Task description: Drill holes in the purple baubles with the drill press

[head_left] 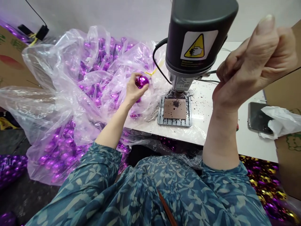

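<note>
A dark phone (pixel 257 117) lies on the counter (pixel 256 147) at right, a crumpled white tissue (pixel 284 121) partly over it; a cardboard box (pixel 283 89) stands at right, a red-printed carton (pixel 10 73) at left, a pale wall (pixel 131 15) beyond

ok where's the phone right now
In the head view, the phone lies on the white table, to the right of the right forearm, partly covered by white tissue.
</note>
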`<state>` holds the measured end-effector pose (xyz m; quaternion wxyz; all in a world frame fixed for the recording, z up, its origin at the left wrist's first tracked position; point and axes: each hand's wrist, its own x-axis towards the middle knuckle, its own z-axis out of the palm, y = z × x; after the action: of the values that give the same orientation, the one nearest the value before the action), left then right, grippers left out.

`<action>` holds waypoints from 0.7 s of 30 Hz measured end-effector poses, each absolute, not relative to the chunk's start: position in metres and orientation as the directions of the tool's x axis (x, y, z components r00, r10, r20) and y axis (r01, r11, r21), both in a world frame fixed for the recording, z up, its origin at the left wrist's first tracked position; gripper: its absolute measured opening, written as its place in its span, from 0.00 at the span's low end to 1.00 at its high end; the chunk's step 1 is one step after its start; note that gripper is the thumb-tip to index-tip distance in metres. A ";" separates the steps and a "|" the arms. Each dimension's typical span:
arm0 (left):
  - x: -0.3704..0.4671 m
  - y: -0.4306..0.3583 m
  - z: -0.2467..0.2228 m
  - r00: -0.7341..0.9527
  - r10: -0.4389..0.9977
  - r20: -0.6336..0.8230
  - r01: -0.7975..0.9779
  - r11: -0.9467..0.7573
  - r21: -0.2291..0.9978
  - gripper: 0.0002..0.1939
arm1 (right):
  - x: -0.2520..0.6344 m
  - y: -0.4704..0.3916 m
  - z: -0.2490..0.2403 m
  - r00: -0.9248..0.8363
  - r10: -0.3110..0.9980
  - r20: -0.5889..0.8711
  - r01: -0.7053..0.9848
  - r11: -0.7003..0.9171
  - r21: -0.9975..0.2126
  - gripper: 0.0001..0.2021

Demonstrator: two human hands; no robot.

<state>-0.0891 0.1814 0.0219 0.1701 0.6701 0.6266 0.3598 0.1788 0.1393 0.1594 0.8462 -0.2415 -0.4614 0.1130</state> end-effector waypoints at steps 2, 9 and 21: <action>-0.078 0.165 0.030 -0.108 0.967 0.230 0.464 -0.155 0.872 0.26 | 0.178 0.138 0.159 0.545 0.406 0.734 0.009 0.872 -0.489 0.31; -0.028 0.108 0.013 0.217 0.971 -0.096 -0.196 0.140 0.970 0.22 | 0.176 0.130 0.160 0.527 0.428 0.734 0.052 0.846 -0.531 0.21; -0.009 0.117 -0.055 0.048 0.998 -0.027 -0.166 0.035 0.985 0.35 | 0.178 0.130 0.153 0.488 0.439 0.754 0.166 0.802 -0.574 0.27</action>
<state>-0.0088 0.1168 -0.0550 0.5592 0.4597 0.4525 0.5207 0.1781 0.1299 0.1535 0.8073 -0.3033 -0.4991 0.0847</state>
